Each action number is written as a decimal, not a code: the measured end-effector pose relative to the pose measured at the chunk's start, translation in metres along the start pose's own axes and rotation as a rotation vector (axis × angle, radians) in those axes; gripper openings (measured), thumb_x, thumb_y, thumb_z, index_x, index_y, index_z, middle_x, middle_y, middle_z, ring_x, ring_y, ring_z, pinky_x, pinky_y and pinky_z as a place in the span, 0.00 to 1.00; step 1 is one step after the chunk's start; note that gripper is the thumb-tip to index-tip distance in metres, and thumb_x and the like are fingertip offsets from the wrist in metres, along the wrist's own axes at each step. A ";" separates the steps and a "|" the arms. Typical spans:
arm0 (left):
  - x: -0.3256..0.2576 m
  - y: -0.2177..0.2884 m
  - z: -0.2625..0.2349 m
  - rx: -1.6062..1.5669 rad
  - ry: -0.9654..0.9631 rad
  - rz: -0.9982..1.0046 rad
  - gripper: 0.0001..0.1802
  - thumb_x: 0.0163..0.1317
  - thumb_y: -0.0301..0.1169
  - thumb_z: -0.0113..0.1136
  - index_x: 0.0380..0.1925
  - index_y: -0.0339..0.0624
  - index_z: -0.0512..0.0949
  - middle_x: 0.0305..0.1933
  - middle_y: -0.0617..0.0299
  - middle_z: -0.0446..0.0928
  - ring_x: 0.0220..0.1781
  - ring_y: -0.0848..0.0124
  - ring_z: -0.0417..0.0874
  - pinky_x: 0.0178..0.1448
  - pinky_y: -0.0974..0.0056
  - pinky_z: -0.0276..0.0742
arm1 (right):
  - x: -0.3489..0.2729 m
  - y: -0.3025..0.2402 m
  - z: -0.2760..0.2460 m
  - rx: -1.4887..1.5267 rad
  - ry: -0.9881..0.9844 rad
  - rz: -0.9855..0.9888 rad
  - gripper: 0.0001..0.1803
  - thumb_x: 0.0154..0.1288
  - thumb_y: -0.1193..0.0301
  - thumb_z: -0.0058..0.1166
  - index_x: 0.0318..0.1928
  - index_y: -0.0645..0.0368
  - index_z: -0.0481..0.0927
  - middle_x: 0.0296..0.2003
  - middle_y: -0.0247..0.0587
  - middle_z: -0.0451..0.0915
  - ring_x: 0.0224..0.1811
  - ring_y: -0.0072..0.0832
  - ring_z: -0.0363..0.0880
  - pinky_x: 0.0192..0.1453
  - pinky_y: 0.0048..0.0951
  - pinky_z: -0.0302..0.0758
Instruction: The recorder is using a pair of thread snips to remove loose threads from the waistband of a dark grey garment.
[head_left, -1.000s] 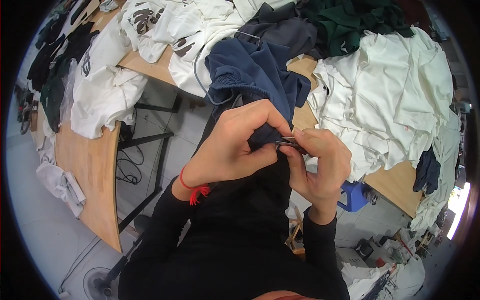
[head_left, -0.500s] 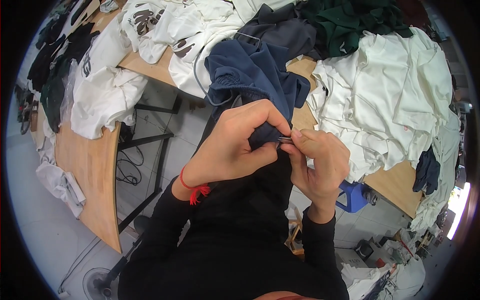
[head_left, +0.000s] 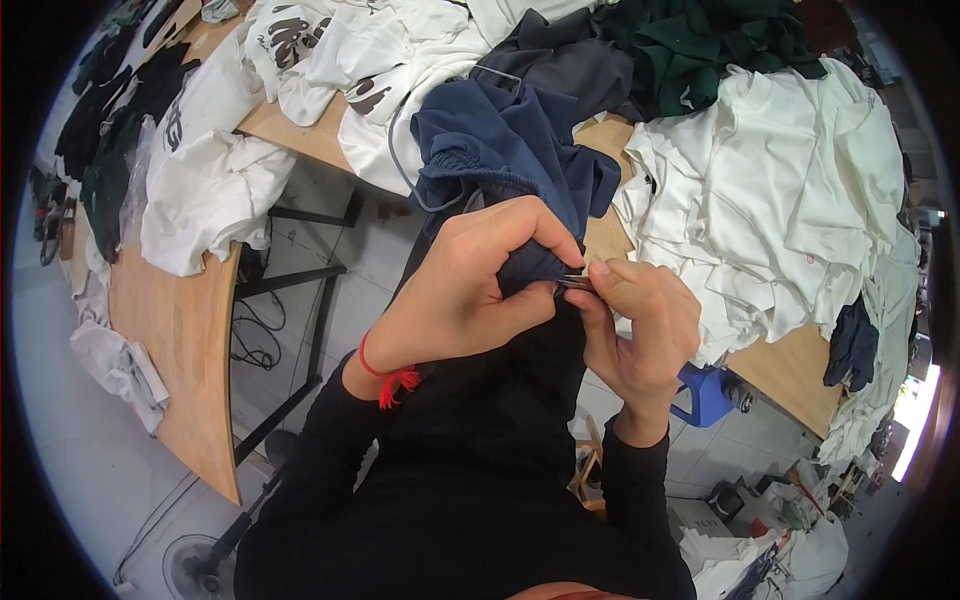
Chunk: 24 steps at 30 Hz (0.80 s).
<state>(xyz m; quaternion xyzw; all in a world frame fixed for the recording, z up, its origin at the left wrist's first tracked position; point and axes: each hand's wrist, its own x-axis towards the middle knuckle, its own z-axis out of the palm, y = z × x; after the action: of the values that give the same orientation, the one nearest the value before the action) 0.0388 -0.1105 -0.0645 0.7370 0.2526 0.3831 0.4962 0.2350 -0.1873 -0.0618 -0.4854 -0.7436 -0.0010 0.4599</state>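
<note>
A navy garment (head_left: 500,125) with a gathered elastic waistband and a long cord is draped over the table edge in front of me. My left hand (head_left: 465,285) is closed on a bunched part of its dark fabric (head_left: 528,266), thumb and forefinger pinching near the edge. My right hand (head_left: 645,325) pinches a small, thin metal tool (head_left: 574,282) between thumb and fingers. The tool's tips meet the fabric right at my left fingertips. Its exact kind is hard to make out, since the fingers cover most of it.
White garments (head_left: 760,190) are heaped on the table to the right. Dark green cloth (head_left: 700,50) and a dark grey garment (head_left: 570,60) lie behind. On the left, white shirts (head_left: 215,190) hang over a wooden table (head_left: 190,350). A blue stool (head_left: 703,395) and a fan (head_left: 195,568) stand below.
My hands stay almost in place, with the metal tool still at the fabric. Its position between the fingertips has shifted only slightly.
</note>
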 end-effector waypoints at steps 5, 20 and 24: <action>0.000 0.000 0.003 -0.001 0.001 -0.002 0.15 0.52 0.16 0.68 0.42 0.38 0.83 0.40 0.60 0.85 0.40 0.66 0.88 0.46 0.66 0.79 | 0.001 -0.003 -0.001 -0.020 -0.039 0.014 0.17 0.58 0.76 0.79 0.43 0.60 0.82 0.32 0.42 0.88 0.25 0.33 0.82 0.30 0.29 0.72; -0.002 0.001 0.000 0.030 -0.004 -0.016 0.16 0.53 0.15 0.68 0.44 0.38 0.83 0.44 0.58 0.84 0.46 0.64 0.87 0.52 0.65 0.80 | -0.016 0.000 0.002 0.350 0.270 0.418 0.20 0.70 0.71 0.75 0.55 0.66 0.81 0.44 0.41 0.86 0.30 0.20 0.74 0.33 0.19 0.70; -0.002 -0.001 0.006 -0.023 0.006 -0.053 0.25 0.54 0.15 0.69 0.54 0.38 0.76 0.51 0.60 0.79 0.55 0.72 0.82 0.62 0.67 0.75 | 0.005 -0.018 -0.004 0.253 -0.032 0.363 0.23 0.60 0.87 0.70 0.57 0.63 0.87 0.48 0.45 0.88 0.39 0.28 0.85 0.39 0.23 0.78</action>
<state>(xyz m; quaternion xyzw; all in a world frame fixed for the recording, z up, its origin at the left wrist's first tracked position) 0.0424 -0.1151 -0.0672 0.7230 0.2692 0.3749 0.5140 0.2244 -0.1952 -0.0479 -0.5497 -0.6453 0.1827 0.4981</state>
